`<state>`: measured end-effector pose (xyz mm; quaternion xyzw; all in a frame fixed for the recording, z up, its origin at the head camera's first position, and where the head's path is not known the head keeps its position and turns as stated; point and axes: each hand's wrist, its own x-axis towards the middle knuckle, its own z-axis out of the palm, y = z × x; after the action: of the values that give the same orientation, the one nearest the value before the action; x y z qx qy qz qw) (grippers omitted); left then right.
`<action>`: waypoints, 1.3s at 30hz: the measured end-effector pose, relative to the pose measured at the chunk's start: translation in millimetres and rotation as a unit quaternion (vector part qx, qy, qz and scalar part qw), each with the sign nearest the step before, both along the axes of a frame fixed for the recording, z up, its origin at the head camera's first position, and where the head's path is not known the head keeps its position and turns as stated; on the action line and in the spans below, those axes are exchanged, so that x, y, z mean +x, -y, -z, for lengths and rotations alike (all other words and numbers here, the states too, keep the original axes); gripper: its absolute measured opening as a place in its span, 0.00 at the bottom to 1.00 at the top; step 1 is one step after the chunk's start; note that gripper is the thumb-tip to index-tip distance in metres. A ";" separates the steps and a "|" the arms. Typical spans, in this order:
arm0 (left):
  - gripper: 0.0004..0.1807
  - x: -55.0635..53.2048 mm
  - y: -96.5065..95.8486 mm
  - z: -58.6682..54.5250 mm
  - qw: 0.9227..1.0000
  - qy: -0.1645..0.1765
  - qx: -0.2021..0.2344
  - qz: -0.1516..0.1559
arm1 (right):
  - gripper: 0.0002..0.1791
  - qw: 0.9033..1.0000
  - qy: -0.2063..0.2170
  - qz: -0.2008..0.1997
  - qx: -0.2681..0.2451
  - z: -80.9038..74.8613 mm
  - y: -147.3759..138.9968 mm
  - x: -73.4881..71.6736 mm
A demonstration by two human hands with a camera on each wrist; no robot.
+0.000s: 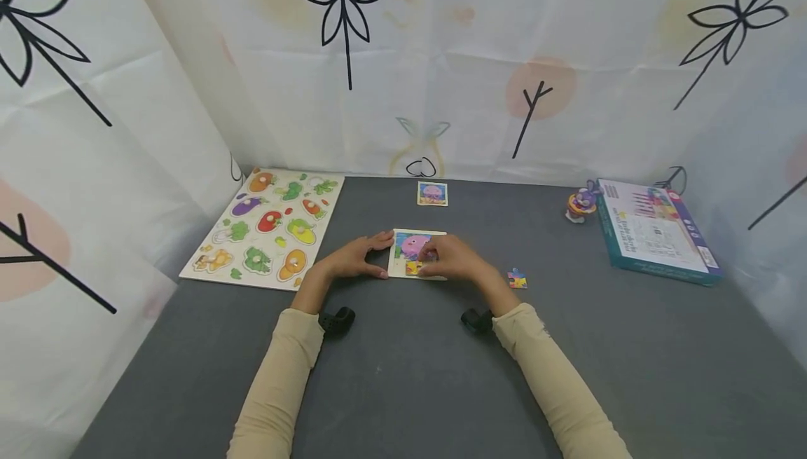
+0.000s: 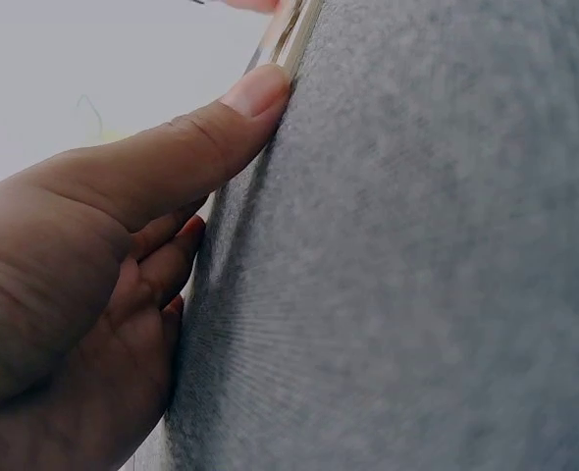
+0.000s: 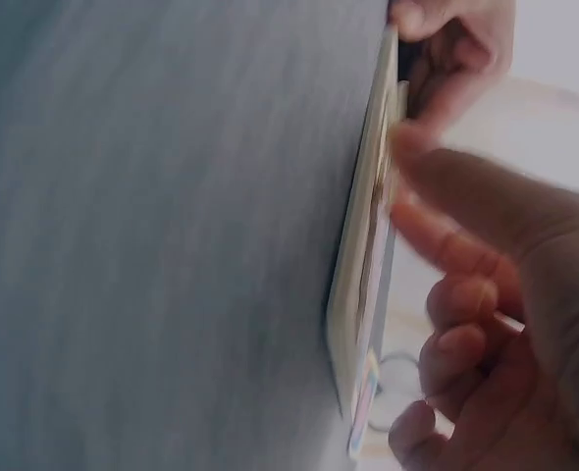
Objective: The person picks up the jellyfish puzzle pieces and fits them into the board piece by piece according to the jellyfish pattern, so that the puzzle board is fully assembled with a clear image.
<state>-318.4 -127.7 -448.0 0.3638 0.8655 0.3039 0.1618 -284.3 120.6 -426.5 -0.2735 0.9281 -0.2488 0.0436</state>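
Note:
A small puzzle board (image 1: 392,263) with a pink cartoon picture lies flat on the dark grey table. My left hand (image 1: 353,257) rests at its left side, thumb and fingers spread. In the left wrist view the thumb (image 2: 255,93) touches the board's edge. Over the board's lower right part is my right hand (image 1: 460,259), its thumb and index finger pinching a yellow-orange puzzle piece (image 1: 412,268) at the board's surface. The right hand hides much of the board's right side. To the right of that hand lies a loose yellow and blue puzzle piece (image 1: 517,279).
Behind the board lies a small picture card (image 1: 432,194). A large vegetable-picture board (image 1: 217,263) lies at the left. At the back right are a small purple figurine (image 1: 581,202) and a teal-sided box (image 1: 658,231). White patterned cloth (image 1: 441,80) surrounds the table.

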 end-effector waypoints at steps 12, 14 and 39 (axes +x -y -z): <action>0.40 -0.3 -0.2 0.6 1.000 -0.013 0.003 0.012 | 0.12 1.000 -0.005 0.007 -0.004 6.1 21.0 -4.1; 0.40 -0.5 -0.3 0.8 1.000 -0.014 0.004 0.014 | 0.13 1.000 -0.016 0.008 -0.007 6.3 21.3 -4.4; 0.40 -1.3 -0.9 1.8 1.000 -0.013 0.003 0.009 | 0.18 0.999 0.019 0.034 0.023 4.9 25.4 -7.4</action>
<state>-319.7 -126.8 -449.8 0.3767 0.8630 0.3004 0.1518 -291.8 95.2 -431.5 -0.2360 0.9415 -0.2333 0.0589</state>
